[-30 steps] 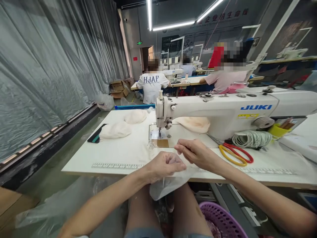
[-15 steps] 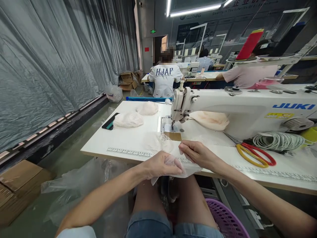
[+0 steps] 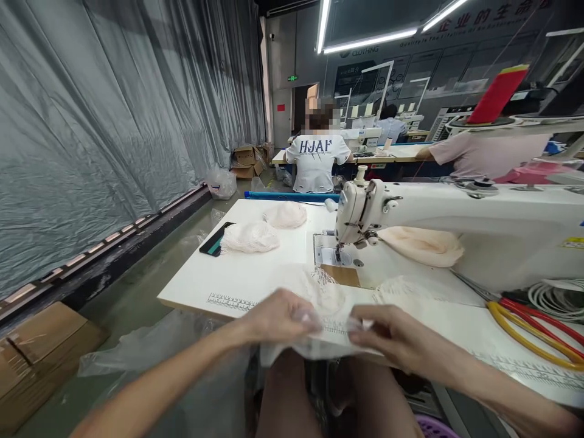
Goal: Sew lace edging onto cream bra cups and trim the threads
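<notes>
At the front edge of the white table (image 3: 255,274), my left hand (image 3: 274,316) and my right hand (image 3: 387,334) both pinch a thin translucent white piece of fabric (image 3: 319,340). The fabric stretches between them, its lower part hanging over the table edge above my knees. A bit of white lace (image 3: 326,292) lies on the table just beyond my fingers. Behind it stands the white sewing machine (image 3: 456,219), its needle (image 3: 338,246) over the metal plate.
Two white lace bundles (image 3: 250,237) and a dark card (image 3: 216,239) lie at the table's far left. A cream pad (image 3: 422,243) sits under the machine arm; yellow and red scissors (image 3: 533,328) lie at right. Other people sit at tables behind. Plastic sheeting (image 3: 150,365) and cardboard (image 3: 41,347) lie on the floor at left.
Both hands have dropped toward the table's front edge and drawn the fabric out flat between them. The view has swung left and lower, so the machine now sits further right.
</notes>
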